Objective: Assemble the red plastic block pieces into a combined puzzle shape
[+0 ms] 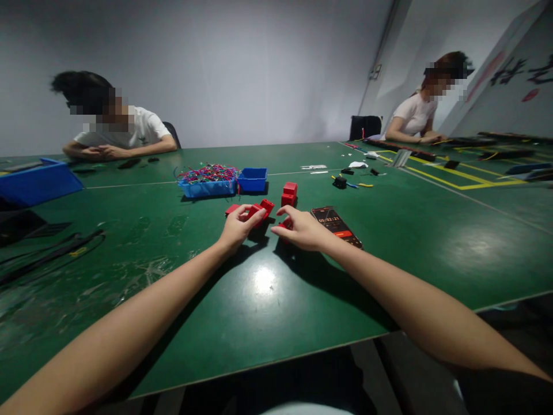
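Closest to me, two bare forearms [129, 323] slant in from the lower corners of the frame, over the green counter [242, 328]. The left hand [239, 227], at the centre, has its fingers closed around a red block [266, 206]; a flat red piece [232, 210] shows just behind its knuckles. The right hand [300, 227], just right of centre, holds its thumb and forefinger a little apart with a small red part [284, 223] showing between them; I can't tell whether it is gripped. Just beyond stands a taller red stack [289, 195].

A phone [334, 223] reading 00:02:21 lies beside the right hand. Farther out, above the left hand, a blue tray [209, 190] heaped with coloured wires [211, 173] sits beside a smaller blue bin [253, 180]. Right of centre are a black lump [340, 182] and white scraps [358, 165]. One co-worker [144, 129] sits at upper left, another [415, 115] at upper right.
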Tool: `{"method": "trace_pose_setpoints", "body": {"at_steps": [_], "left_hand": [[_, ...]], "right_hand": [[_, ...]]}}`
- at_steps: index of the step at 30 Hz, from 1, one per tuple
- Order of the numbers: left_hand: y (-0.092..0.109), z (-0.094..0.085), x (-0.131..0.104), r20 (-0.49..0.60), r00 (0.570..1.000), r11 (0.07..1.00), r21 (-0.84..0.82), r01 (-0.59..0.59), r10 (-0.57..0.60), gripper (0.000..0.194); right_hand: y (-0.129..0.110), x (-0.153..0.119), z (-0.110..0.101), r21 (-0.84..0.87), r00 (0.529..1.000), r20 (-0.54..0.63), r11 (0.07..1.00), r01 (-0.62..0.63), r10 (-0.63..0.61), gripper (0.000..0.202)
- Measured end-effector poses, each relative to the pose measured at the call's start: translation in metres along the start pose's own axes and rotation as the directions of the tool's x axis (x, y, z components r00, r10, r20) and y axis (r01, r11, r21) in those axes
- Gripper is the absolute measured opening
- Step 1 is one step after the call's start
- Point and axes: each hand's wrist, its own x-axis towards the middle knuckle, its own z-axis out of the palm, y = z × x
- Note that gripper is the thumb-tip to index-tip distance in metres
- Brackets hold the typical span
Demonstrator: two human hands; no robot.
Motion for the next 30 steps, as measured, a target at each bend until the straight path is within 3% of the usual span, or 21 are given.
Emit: {"method": "trace_pose_setpoints", "body": {"at_steps": [2,5,8,11,16,19,21,22,30], "left_hand": [[0.000,-0.003,0.002,0.012,0.999,0.998,-0.047,0.032,-0.032,0.050],[-0.002,-0.006,0.003,0.036,0.999,0.996,-0.080,0.038,-0.035,0.050],[-0.005,-0.007,0.004,0.051,0.998,0.997,-0.068,0.043,-0.039,0.049],[-0.007,-0.006,0.005,0.061,0.998,0.997,-0.069,0.037,-0.032,0.050],[-0.008,-0.006,0.004,0.049,0.997,0.981,-0.182,0.069,-0.062,0.076],[-0.009,-0.007,0.004,0.005,0.999,0.974,-0.221,0.046,-0.046,0.094],[-0.010,-0.007,0.003,-0.024,1.000,0.982,-0.189,-0.002,-0.003,0.095],[-0.010,-0.007,0.003,-0.018,1.000,0.986,-0.163,-0.013,0.010,0.093],[-0.011,-0.003,-0.003,0.188,0.980,0.996,-0.065,-0.059,0.070,0.097]], "right_hand": [[-0.001,0.005,0.003,0.375,0.991,-0.032,0.921,-0.106,0.127,0.037],[-0.006,0.009,0.007,0.797,0.955,0.093,0.554,-0.242,0.283,0.025],[-0.011,0.011,0.011,0.912,0.900,0.188,0.271,-0.309,0.393,0.025],[-0.012,0.012,0.015,0.940,0.862,0.202,0.155,-0.303,0.466,0.028],[-0.012,0.014,0.016,0.959,0.839,0.189,0.086,-0.269,0.509,0.031],[-0.013,0.012,0.016,0.968,0.863,0.124,0.130,-0.213,0.489,0.017],[-0.014,0.010,0.016,0.965,0.885,0.094,0.176,-0.194,0.456,0.006],[-0.014,0.009,0.016,0.963,0.891,0.088,0.190,-0.190,0.446,0.011],[-0.007,0.010,0.023,0.966,0.925,0.010,0.236,-0.107,0.380,0.032]]}}
